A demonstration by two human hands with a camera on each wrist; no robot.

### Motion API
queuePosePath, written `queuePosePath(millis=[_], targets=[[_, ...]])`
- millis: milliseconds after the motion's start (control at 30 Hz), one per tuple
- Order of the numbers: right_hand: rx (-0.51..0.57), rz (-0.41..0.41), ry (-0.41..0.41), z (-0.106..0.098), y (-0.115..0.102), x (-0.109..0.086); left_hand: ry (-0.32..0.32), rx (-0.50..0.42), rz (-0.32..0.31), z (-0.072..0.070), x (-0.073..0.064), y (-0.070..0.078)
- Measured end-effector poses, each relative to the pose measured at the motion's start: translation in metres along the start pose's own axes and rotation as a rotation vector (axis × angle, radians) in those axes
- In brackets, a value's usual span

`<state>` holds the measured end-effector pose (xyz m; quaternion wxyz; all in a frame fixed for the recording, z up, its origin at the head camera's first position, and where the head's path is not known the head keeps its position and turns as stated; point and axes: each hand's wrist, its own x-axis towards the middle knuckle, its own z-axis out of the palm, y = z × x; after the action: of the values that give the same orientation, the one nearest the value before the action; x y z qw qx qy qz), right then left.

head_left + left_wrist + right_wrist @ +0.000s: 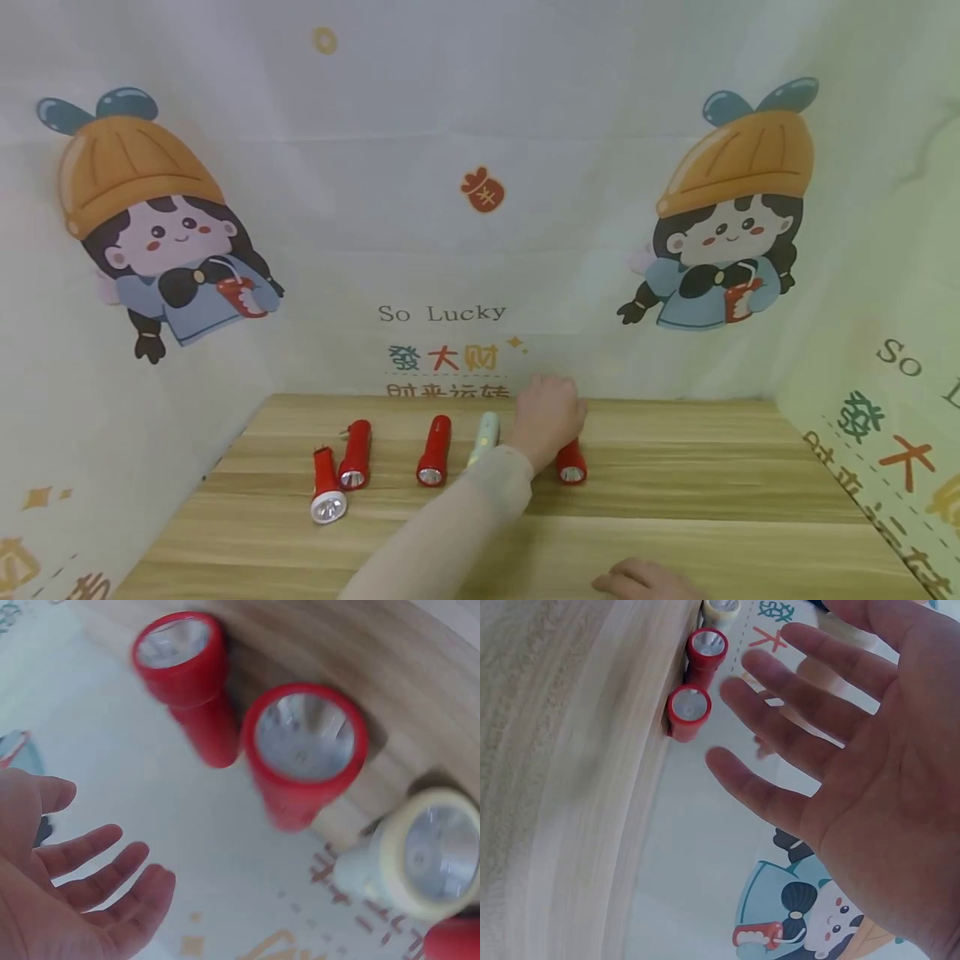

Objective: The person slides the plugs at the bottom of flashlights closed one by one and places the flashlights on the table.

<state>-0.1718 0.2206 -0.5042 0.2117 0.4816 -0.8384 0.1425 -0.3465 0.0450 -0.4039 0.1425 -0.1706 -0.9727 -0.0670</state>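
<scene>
Inspected: six torches on the wooden table [675,475], lamp ends facing the person. From the person's left lie a white-rimmed red torch [325,475], nearer and angled; a corded red torch [357,447] just beside it; a middle red torch [435,450]; a pale torch [487,430]; a hidden red torch [304,746], masked overhead by the left arm but plain from the left wrist; and an end red torch [572,461], partly covered.

Left hand [547,421]: stretched over the right part of the row, fingers loosely spread, pinching nothing; the left wrist view shows a gap between fingers and torches. Right hand [648,581]: near the front, palm bare, fingers spread, well apart from the row.

Finding, by judgement: the step in hand looks like setting out the torches side by side, with work at the right end. Reaching or letting go, I cannot tell. The next move calls for either closing the left fingers round one barrel or lifting clear without nudging its neighbours
</scene>
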Motion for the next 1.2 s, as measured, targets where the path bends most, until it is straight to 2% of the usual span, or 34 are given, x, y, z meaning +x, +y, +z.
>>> queuePosePath(millis=[67, 133, 300, 400, 500, 733, 867, 967, 1100, 1200], targets=[[0.096, 0.134, -0.037, 0.001, 0.003, -0.003, 0.024, 0.011, 0.025, -0.013, -0.011, -0.002], [0.122, 0.214, -0.065, -0.001, 0.003, -0.002, 0.046, 0.022, 0.037, -0.025, -0.023, -0.004], [0.059, 0.240, -0.097, -0.007, 0.004, 0.002, 0.078, 0.036, 0.060, -0.043, -0.057, -0.008], [0.065, 0.302, -0.175, -0.017, -0.002, 0.008, 0.066, 0.016, 0.061, -0.047, -0.077, -0.010], [0.065, 0.341, -0.220, -0.022, -0.007, 0.014, 0.063, -0.019, 0.049, -0.052, -0.096, -0.014], [0.078, 0.471, -0.317, -0.033, -0.010, 0.022, 0.183, -0.150, -0.002, -0.069, -0.138, -0.030], [0.119, 0.525, -0.372, -0.034, -0.011, 0.026, 0.150, -0.240, -0.048, -0.073, -0.164, -0.039], [0.140, 0.536, -0.393, -0.032, -0.010, 0.027, 0.126, -0.282, -0.073, -0.071, -0.182, -0.044], [0.129, 0.512, -0.368, -0.030, -0.011, 0.025, 0.119, -0.318, -0.060, -0.066, -0.200, -0.049], [0.119, 0.494, -0.341, -0.029, -0.012, 0.022, 0.130, -0.310, -0.026, -0.061, -0.211, -0.056]])
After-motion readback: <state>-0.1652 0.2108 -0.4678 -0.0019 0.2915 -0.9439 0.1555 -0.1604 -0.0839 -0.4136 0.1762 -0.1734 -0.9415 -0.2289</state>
